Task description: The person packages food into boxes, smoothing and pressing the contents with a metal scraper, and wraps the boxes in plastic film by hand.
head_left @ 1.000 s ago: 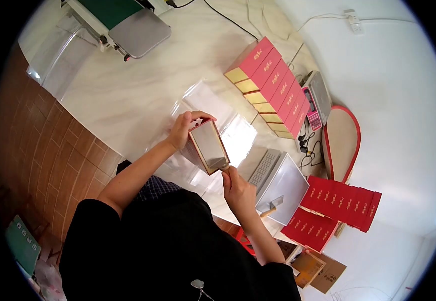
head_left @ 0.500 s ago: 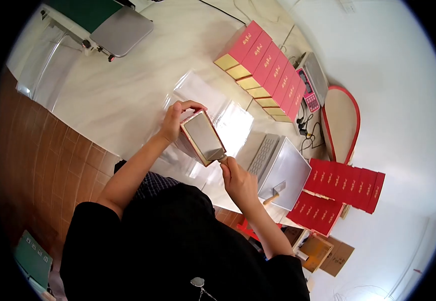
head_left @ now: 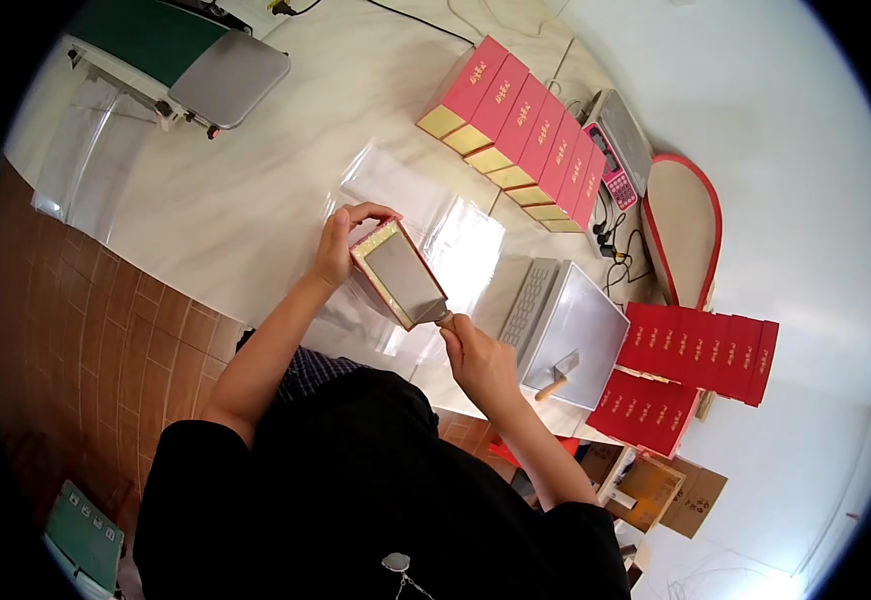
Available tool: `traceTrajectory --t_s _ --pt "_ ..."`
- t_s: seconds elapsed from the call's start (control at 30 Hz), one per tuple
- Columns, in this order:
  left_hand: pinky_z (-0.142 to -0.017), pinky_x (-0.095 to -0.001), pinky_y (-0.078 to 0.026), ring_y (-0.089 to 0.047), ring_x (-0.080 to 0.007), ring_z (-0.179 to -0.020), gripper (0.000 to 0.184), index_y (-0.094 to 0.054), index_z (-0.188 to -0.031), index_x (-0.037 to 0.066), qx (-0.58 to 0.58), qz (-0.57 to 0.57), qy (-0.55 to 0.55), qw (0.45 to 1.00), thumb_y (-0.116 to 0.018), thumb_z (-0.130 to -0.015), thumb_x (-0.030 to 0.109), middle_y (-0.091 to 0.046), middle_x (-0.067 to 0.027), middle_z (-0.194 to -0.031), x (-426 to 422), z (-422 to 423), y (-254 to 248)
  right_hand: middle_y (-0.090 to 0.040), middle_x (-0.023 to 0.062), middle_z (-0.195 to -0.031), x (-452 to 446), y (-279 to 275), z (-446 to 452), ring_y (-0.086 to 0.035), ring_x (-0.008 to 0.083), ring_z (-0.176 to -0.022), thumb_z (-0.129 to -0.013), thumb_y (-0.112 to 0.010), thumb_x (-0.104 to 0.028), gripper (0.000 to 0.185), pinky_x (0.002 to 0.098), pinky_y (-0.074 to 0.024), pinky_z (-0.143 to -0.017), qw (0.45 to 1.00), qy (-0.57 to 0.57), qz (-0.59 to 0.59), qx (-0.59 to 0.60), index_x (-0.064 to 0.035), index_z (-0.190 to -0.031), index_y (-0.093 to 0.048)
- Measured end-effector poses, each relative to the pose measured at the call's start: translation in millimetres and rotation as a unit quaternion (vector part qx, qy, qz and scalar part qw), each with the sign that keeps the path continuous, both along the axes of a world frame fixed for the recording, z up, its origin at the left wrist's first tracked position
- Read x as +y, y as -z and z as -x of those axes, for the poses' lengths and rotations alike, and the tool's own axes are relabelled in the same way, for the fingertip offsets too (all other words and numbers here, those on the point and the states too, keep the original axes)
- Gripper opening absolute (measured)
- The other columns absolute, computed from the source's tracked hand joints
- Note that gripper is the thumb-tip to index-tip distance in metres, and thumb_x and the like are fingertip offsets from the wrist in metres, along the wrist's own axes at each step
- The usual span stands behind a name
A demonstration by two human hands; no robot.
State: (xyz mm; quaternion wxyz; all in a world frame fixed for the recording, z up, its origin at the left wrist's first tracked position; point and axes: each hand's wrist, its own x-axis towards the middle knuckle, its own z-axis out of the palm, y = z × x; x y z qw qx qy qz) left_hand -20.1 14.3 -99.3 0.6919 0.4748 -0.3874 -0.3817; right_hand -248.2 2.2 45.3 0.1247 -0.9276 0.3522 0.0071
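Note:
My left hand (head_left: 336,248) grips a small red box with a gold end (head_left: 376,256), its fingers over the far edge. That end faces up toward me. My right hand (head_left: 482,362) is closed around the handle of a scraper with a broad flat metal blade (head_left: 407,279). The blade lies over the gold end face, leaving a gold margin and red rim visible around it. I cannot tell whether its edge is tucked inside the rim. Beneath the box, clear plastic sheets (head_left: 395,178) spread on the pale table (head_left: 245,190).
Several red-and-gold boxes (head_left: 515,125) stand in a row behind, beside a scale with a pink keypad (head_left: 613,178). At right, a second scraper (head_left: 559,375) lies on a grey machine's flat top (head_left: 585,325). Red boxes (head_left: 700,350) are stacked beyond it. A green-and-grey machine (head_left: 225,80) sits far left.
The whole view has shifted slightly. Between the blade and the box's far-left rim, more of the gold margin shows now. Both hands keep their hold.

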Motion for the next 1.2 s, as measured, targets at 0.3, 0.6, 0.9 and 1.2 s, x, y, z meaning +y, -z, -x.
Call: traceTrajectory --t_s 0.3,0.6,0.9,1.2 --pt "-0.09 -0.033 -0.037 -0.059 -0.0179 -0.099 0.083 -0.069 -0.105 0.003 0.032 -0.011 -0.004 0.999 -0.011 -0.097 0.063 -0.069 -0.0061 -0.103 -4.6 1.5 26.0 -0.067 0.0099 -0.07 -0.4 5.1 -0.6 -0.062 0.0325 -0.053 -0.097 -0.057 -0.027 0.019 0.0425 -0.0465 -0.045 0.999 0.033 -0.012 -0.023 -0.0086 -0.096 -0.054" --pt "-0.109 -0.0417 -0.037 -0.05 -0.0242 -0.127 0.098 -0.038 -0.146 0.004 -0.047 -0.003 0.117 0.992 -0.064 -0.079 0.071 -0.053 -0.0127 -0.136 26.0 -20.8 26.1 -0.046 -0.0013 -0.058 -40.0 41.2 119.1 -0.037 0.0065 -0.04 -0.105 -0.041 -0.036 0.038 0.0234 -0.0302 -0.035 0.786 0.467 -0.143 -0.378 -0.0023 -0.097 -0.057" --pt "-0.107 -0.0362 -0.04 -0.049 -0.0222 -0.128 0.093 -0.037 -0.138 0.004 -0.143 -0.211 0.303 0.918 -0.091 -0.062 0.007 -0.054 -0.0083 -0.131 -6.9 -36.2 -22.5 -0.067 0.0189 -0.08 -85.5 183.5 279.1 -0.064 0.031 -0.06 -0.103 -0.034 -0.043 0.05 0.0426 -0.051 -0.055 0.772 0.619 0.077 -0.121 0.0015 -0.1 -0.056" --pt "-0.105 -0.038 -0.039 -0.05 -0.0215 -0.121 0.094 -0.039 -0.132 0.008 -0.159 -0.111 0.205 0.959 -0.095 -0.059 0.027 -0.054 -0.0085 -0.123 -17.8 1.6 -20.1 -0.057 0.0182 -0.118 -63.6 131.2 186.0 -0.055 0.0377 -0.108 -0.084 -0.072 -0.023 0.057 0.0452 -0.0454 -0.092 0.882 0.438 0.108 -0.139 -0.0007 -0.13 -0.047"
